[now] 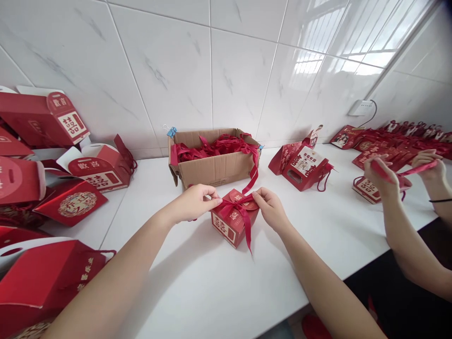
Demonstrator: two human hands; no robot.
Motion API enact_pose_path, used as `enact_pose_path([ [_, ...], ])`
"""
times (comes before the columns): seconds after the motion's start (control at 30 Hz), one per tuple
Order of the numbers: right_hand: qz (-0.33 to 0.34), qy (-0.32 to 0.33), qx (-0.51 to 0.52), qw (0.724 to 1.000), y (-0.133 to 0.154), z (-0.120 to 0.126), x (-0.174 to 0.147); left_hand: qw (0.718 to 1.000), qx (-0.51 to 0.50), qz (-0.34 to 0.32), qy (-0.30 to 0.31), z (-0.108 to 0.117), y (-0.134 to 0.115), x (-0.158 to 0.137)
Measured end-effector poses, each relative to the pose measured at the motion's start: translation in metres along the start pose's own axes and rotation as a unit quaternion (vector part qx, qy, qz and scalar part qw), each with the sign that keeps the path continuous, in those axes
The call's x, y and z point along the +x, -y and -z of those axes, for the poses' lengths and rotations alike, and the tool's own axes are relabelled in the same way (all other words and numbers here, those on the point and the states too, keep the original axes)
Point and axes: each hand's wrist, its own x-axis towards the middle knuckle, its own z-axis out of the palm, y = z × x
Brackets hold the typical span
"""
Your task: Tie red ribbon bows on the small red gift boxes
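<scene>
A small red gift box (pixel 226 228) with gold print stands on the white table in front of me. A dark red ribbon (pixel 247 230) is tied in a bow over its top, one tail hanging down the near side. My left hand (pixel 197 202) pinches the ribbon at the bow's left. On the right side, my right hand (pixel 270 207) is closed on the other part of the bow. Behind the box sits an open cardboard box (pixel 219 170) full of ribbons, with one strand trailing over its front.
Red gift boxes (pixel 100 169) crowd the left of the white table (pixel 176 282). More printed boxes (pixel 305 167) stand right of the cardboard box. At far right, a co-worker's hands (pixel 381 174) stretch a red ribbon above another small box (pixel 367 189). A tiled wall (pixel 176 61) rises behind.
</scene>
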Motion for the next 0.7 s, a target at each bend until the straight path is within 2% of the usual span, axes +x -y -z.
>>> enact_pose_path([
  [0.33, 0.028, -0.03, -0.086, 0.995, -0.001, -0.001, -0.003, 0.999, 0.029, -0.019, -0.021, -0.003, 0.0, 0.003],
  [0.47, 0.026, -0.002, -0.094, 0.995, -0.001, 0.004, 0.0, 0.999, 0.014, -0.019, -0.048, -0.005, -0.002, 0.002],
  [0.53, -0.006, 0.012, -0.07, 0.997, -0.002, 0.008, 0.003, 0.999, -0.001, -0.008, -0.045, -0.005, -0.003, 0.001],
  [0.63, -0.043, -0.056, -0.009, 0.997, 0.001, 0.015, 0.004, 0.999, -0.022, -0.013, -0.039, -0.004, -0.003, 0.0],
  [0.7, 0.024, -0.093, -0.021, 0.995, 0.008, 0.015, -0.001, 0.999, -0.025, -0.021, -0.042, -0.004, -0.004, -0.001],
])
